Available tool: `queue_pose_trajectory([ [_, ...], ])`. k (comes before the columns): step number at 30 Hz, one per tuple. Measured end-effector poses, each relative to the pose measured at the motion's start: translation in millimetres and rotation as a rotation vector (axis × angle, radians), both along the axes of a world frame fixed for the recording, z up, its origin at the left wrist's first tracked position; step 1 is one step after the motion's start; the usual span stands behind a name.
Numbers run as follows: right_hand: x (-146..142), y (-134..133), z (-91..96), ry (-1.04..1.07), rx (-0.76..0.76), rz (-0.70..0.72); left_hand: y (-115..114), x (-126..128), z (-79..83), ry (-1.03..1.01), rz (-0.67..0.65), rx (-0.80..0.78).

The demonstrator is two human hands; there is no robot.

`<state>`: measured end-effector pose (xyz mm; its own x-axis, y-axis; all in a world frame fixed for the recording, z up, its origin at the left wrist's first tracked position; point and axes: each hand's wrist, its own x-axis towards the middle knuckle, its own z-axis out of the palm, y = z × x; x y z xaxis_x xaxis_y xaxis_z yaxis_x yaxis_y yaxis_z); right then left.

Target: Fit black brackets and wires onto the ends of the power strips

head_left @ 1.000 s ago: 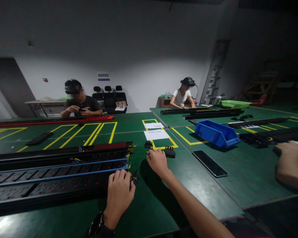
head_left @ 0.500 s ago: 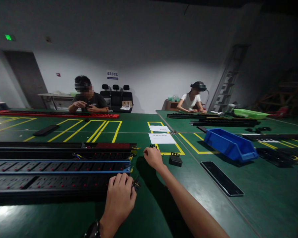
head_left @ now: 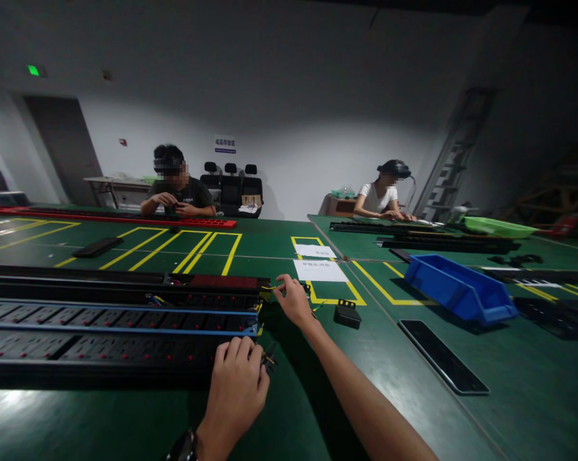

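Note:
My left hand [head_left: 236, 387] lies palm down on the right end of the nearest long black power strip [head_left: 101, 349], its fingers curled over the top edge. My right hand [head_left: 293, 299] reaches forward past the strips' ends, fingers bent round a small black part that it mostly hides. A second small black end cap [head_left: 347, 314] sits on the green table just to its right. Loose yellow and blue wires stick out of the strips' open ends [head_left: 260, 307].
A blue bin [head_left: 459, 296] and a flat black cover plate [head_left: 443, 356] lie to the right. White paper sheets [head_left: 320, 270] sit in a yellow-taped square. Two other people sit at the far side, one by a red strip [head_left: 207, 223], one by black strips [head_left: 404, 227].
My right hand moved forward and left from the table beside the end cap to the small black part near the strip ends. The view turned left. My left hand stayed on the strip.

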<state>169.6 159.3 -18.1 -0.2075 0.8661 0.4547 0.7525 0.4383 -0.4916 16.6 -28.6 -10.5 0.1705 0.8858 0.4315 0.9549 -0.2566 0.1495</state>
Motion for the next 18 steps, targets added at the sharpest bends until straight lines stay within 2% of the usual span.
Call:
queue_pose_trajectory([
  [12, -1.8, -3.7, -0.7, -0.039, 0.036, 0.023, 0.2, 0.5, -0.2, -0.004, 0.000, -0.017],
  [18, -5.0, 1.3, -2.6, 0.006, 0.060, -0.032, -1.3, 1.1, 1.4, 0.007, 0.010, -0.027],
])
